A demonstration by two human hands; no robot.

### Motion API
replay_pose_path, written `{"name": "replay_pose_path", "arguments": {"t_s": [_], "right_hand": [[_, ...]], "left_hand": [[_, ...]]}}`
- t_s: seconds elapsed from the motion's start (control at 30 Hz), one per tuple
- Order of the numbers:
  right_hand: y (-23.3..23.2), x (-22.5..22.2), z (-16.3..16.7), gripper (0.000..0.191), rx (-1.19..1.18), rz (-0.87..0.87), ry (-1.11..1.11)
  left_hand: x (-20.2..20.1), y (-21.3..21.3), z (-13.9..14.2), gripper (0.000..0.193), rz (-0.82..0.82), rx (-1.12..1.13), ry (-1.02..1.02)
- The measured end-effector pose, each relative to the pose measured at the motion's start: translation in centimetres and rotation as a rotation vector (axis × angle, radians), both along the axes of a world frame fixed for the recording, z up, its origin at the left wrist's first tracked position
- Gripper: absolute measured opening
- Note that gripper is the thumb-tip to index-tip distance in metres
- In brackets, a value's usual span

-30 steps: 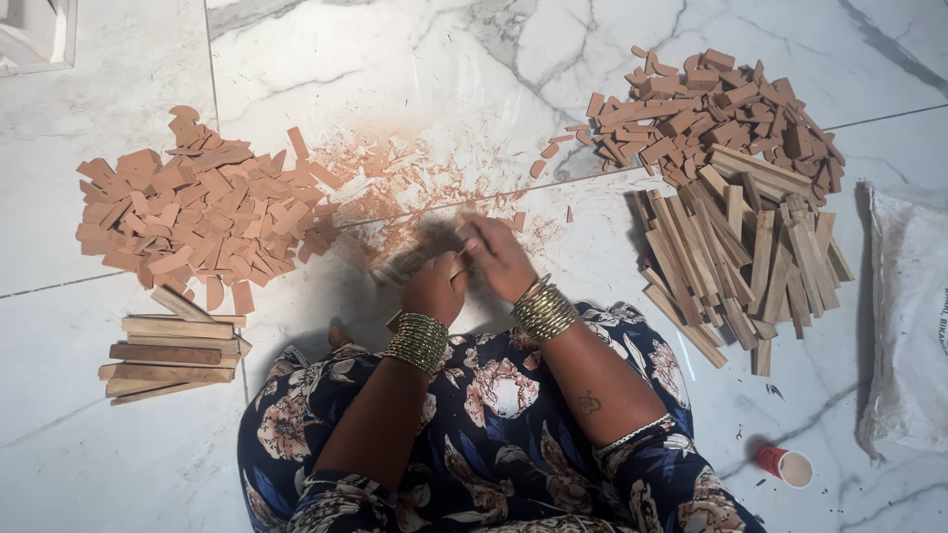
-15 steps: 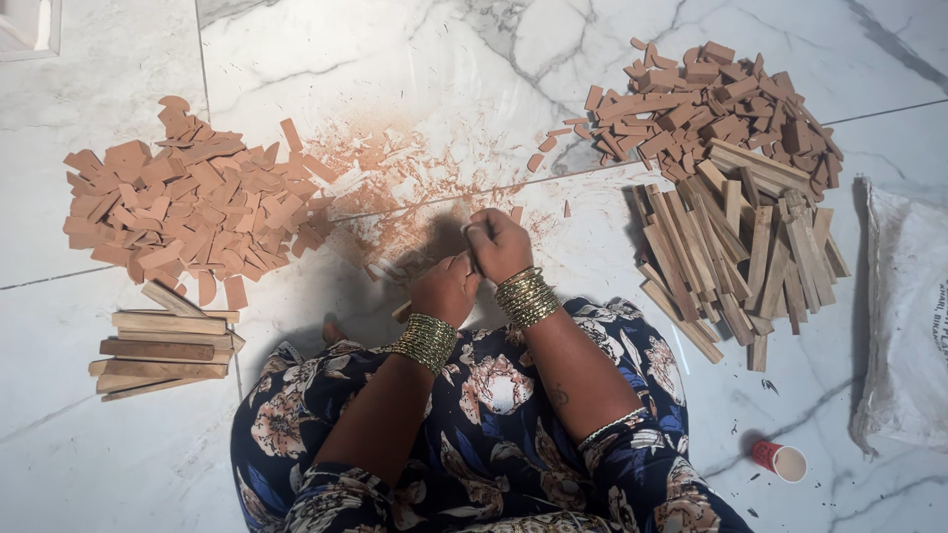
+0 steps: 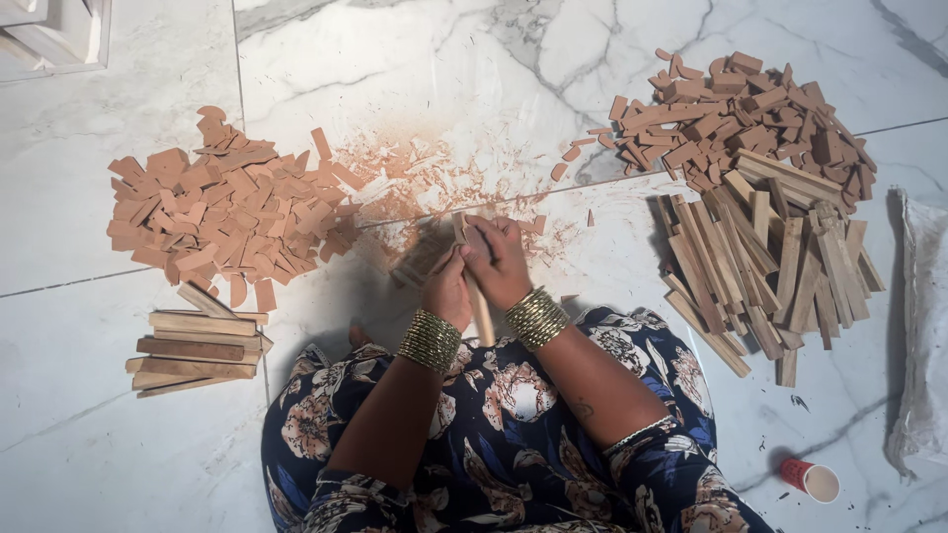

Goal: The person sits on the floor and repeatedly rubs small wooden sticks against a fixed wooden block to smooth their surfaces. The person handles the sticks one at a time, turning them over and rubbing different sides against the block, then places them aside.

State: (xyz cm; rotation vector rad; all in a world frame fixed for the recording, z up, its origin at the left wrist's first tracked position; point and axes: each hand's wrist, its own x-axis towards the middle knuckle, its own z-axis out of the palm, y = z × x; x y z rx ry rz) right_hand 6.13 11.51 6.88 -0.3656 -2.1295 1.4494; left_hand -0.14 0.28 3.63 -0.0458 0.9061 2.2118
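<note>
Far left of fingers: neat stack of pale rectangular wooden sticks (image 3: 197, 341); above it, heap of flat reddish-brown bark chips (image 3: 222, 212). Centre: left hand (image 3: 447, 291) and right hand (image 3: 497, 259), fingers closed around upright pale wooden stick (image 3: 481, 314); shavings beyond fingertips. Right of fingers: loose pile of long pale wooden sticks (image 3: 765, 262); small red cup (image 3: 810, 479) lower right.
</note>
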Motion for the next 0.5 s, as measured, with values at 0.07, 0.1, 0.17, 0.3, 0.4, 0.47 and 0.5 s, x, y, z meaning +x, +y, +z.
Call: {"name": "replay_pose_path", "arguments": {"t_s": [0.07,0.1,0.17,0.3,0.4,0.47,0.5], "right_hand": [[-1.0,-0.2,0.4,0.050,0.273,0.001,0.036],[-1.1,-0.2,0.7,0.053,0.232,0.020,0.026],[-1.1,0.0,1.5,0.057,0.156,0.063,0.001],[-3.9,2.3,3.3,0.062,0.190,0.210,-0.018],[-7.1,5.1,4.4,0.061,0.145,0.356,0.010],[-7.8,5.7,4.8,0.059,0.176,0.356,-0.030],[-7.5,5.5,4.9,0.057,0.247,0.334,-0.019]], "left_hand": [[0.9,0.1,-0.3,0.044,-0.008,0.162,-0.021],[1.4,0.2,-0.3,0.043,-0.031,0.171,-0.023],[2.5,0.4,-0.1,0.045,-0.048,0.166,-0.049],[1.6,-0.1,0.7,0.058,-0.027,0.082,-0.089],[-1.4,-1.5,1.0,0.062,-0.008,0.061,0.061],[-2.1,-2.0,1.3,0.066,-0.029,0.172,0.101],[-1.8,-2.1,1.4,0.066,-0.061,0.277,0.066]]}}
